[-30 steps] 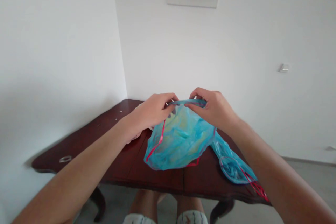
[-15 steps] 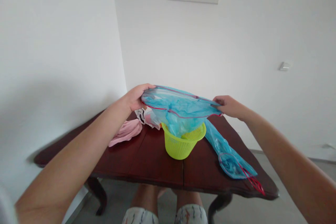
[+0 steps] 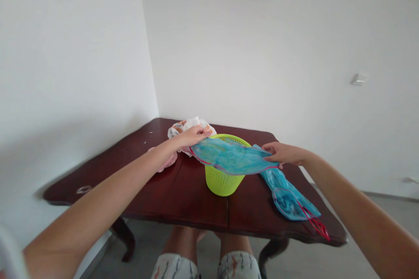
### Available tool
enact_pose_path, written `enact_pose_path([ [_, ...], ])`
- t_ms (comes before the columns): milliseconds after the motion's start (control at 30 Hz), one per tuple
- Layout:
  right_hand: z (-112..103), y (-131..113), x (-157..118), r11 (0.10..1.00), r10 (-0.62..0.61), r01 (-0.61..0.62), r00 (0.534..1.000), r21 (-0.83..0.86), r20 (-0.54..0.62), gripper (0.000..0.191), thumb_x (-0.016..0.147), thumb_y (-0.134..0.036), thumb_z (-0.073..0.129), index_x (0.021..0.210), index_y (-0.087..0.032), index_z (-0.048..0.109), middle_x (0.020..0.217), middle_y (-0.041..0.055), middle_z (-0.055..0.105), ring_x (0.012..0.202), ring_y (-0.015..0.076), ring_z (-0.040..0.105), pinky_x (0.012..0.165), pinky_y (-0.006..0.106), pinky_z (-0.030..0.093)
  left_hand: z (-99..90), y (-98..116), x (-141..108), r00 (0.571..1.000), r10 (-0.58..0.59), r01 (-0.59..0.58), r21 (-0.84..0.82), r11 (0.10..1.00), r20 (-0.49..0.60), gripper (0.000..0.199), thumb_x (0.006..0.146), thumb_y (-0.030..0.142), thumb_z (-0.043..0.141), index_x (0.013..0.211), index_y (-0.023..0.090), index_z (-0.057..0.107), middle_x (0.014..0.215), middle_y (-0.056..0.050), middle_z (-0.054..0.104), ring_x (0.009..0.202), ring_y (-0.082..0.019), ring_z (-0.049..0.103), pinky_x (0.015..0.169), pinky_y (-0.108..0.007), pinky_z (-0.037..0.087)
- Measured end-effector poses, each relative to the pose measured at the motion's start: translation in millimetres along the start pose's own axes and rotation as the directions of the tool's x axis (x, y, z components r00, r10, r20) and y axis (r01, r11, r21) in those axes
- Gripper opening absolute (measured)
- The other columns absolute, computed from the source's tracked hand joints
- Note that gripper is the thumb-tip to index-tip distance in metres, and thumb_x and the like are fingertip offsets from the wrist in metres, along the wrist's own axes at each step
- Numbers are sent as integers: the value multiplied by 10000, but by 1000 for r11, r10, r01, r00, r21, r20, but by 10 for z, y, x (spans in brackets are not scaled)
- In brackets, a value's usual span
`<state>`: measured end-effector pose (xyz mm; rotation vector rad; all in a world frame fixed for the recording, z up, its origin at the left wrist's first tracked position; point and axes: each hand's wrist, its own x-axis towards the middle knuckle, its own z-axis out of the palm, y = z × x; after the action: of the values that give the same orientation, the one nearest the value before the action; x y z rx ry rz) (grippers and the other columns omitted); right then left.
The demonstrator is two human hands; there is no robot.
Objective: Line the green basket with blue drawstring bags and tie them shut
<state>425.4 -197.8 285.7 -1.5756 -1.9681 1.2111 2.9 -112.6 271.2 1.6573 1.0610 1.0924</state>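
A yellow-green perforated basket stands on the dark red wooden table. Across its top and over its near rim spreads a blue translucent plastic bag with a red drawstring edge. My left hand grips the bag's left side, beside the rim. My right hand pinches the right end of the bag, to the right of the basket. The bag covers much of the basket's opening. A second blue bag with red strings lies to the right of the basket.
The table has a curved edge. Crumpled white plastic bags lie behind my left hand, and a pink cloth or bag is partly under my left forearm. A small pale ring-like item lies at the table's left.
Both hands have come down with the bag, from above the basket to its rim level. The bag's mouth looked wider before and now lies flatter over the basket.
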Motion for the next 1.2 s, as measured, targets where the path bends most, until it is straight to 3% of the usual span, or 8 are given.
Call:
enact_pose_path([
  [133,50,32,-226,985,-136,115,978,131,159,613,904,-719,994,1145,-176,842,975,57,857,771,173,745,662,267,619,-69,-23,-162,995,60,-74,190,979,80,415,746,542,1050,741,244,760,743,-36,726,745,-225,608,664,-289,437],
  [300,91,150,-274,950,-140,87,977,301,159,670,902,-775,991,1154,-169,857,1115,117,893,981,245,833,948,380,696,-139,-59,-281,985,107,-135,213,968,136,468,899,711,907,879,258,792,756,-27,702,695,-216,586,638,-294,424],
  [400,116,192,-24,939,-41,75,993,335,-107,654,823,-763,1040,1047,-191,817,967,76,847,833,215,776,820,358,700,-94,-150,-60,986,163,-144,339,930,-29,479,1007,713,782,875,255,738,762,-44,686,775,-254,618,683,-329,437],
  [533,85,239,471,936,84,60,918,346,-387,499,908,-641,992,964,-234,710,745,-3,699,641,148,634,610,271,605,24,-274,385,980,181,-134,394,910,-86,435,1090,629,681,868,256,688,862,-73,734,931,-305,675,834,-374,503],
  [800,149,493,1007,934,201,-38,878,355,-435,409,1066,-492,912,921,-211,652,611,-92,504,470,68,412,431,207,303,133,-459,660,990,123,-81,442,893,-68,341,1104,429,781,854,247,639,887,-68,731,1010,-301,691,981,-375,484],
  [933,290,639,1111,930,259,-101,862,354,-436,310,1192,-453,789,1084,-171,720,779,-73,617,534,66,493,485,184,423,186,-513,728,996,17,17,387,922,-83,334,1126,410,797,888,207,680,938,-76,748,1085,-300,723,1040,-408,555],
  [1100,488,737,1209,934,256,-108,868,341,-425,312,1190,-458,797,1319,-175,769,1136,42,792,839,150,751,722,286,674,309,-428,702,998,-62,64,177,982,-15,432,1156,489,805,1450,174,772,1479,-114,771,1258,-308,789,1095,-523,702],
  [1200,584,755,1228,944,205,-76,899,322,-387,334,1183,-471,804,1355,-185,782,1252,73,813,980,200,802,841,357,722,333,-370,557,998,-57,58,-10,998,28,502,1146,495,821,1510,156,759,1544,-115,747,1329,-359,783,1122,-526,702],
])
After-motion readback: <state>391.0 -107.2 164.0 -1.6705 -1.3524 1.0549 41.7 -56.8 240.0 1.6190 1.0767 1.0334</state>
